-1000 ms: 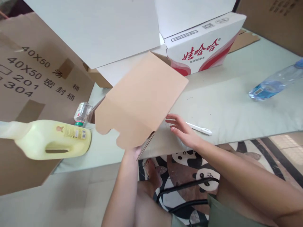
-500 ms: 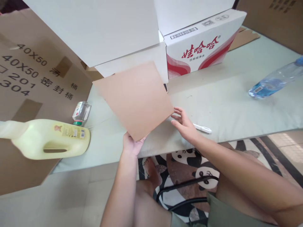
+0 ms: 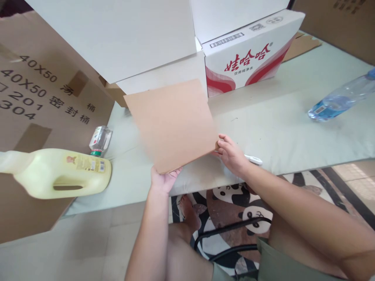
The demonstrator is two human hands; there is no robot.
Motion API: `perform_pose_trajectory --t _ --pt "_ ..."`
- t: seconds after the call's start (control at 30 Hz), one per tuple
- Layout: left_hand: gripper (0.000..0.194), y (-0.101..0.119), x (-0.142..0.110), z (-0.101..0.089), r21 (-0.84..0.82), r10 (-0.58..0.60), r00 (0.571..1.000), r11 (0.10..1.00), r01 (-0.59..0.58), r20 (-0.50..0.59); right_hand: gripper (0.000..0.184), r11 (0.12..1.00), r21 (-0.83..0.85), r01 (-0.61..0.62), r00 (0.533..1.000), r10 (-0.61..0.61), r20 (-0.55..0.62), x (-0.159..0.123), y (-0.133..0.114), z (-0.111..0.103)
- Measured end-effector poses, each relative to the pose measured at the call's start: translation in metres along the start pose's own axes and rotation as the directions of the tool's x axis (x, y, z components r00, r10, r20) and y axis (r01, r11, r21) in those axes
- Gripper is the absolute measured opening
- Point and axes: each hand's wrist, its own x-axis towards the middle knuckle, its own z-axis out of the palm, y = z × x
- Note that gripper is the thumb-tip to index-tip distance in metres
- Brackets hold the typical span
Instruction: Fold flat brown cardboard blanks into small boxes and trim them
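A flat brown cardboard box (image 3: 175, 125) is held tilted above the table, its plain broad face toward me. My left hand (image 3: 164, 178) grips its near left corner from below, with some fingers hidden under the cardboard. At the near right corner, my right hand (image 3: 230, 153) is closed on the edge, thumb on top and fingers beneath. Just beyond the right wrist lies a white-handled tool (image 3: 254, 159), partly covered by that hand.
On the left are a yellow jug (image 3: 67, 171), a small clear bottle (image 3: 100, 140) and a large printed carton (image 3: 43, 101). White cartons (image 3: 249, 58) stand along the back of the cloth-covered table (image 3: 281, 128). A water bottle (image 3: 336, 101) lies at right.
The cardboard piece has turned from its notched, flapped side to a plain square face. My right hand, open beside it before, has closed on its right corner.
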Motion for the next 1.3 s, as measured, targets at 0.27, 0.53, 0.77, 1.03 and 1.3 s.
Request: perform_pose_trajectory --t 0.27,0.53,0.77,1.03,1.3 --pt "0.014 -0.003 0.007 -0.006 0.087 0.079 0.997 0.993 -0.080 0.015 0.047 0.993 0.109 -0.040 0.998 0.044 -0.037 -0.001 -0.003 0.002" --pt "0.013 -0.003 0.009 -0.005 0.066 0.158 0.987 0.986 -0.156 -0.029 0.053 0.957 0.265 -0.122 0.992 0.122 0.019 -0.004 -0.010 0.005" --pt "0.019 0.002 0.006 0.001 0.054 0.245 0.969 0.968 -0.243 -0.030 0.054 0.961 0.236 -0.146 0.989 0.134 0.067 -0.007 -0.015 0.004" --pt "0.020 -0.003 0.013 -0.003 0.116 0.309 0.950 0.946 -0.303 -0.037 0.050 0.970 0.198 -0.142 0.990 0.140 0.024 -0.003 -0.010 0.001" --pt "0.027 0.003 0.011 -0.005 0.015 0.491 0.859 0.869 -0.495 -0.143 0.043 0.985 0.133 -0.108 0.990 0.093 0.110 -0.011 -0.016 0.003"
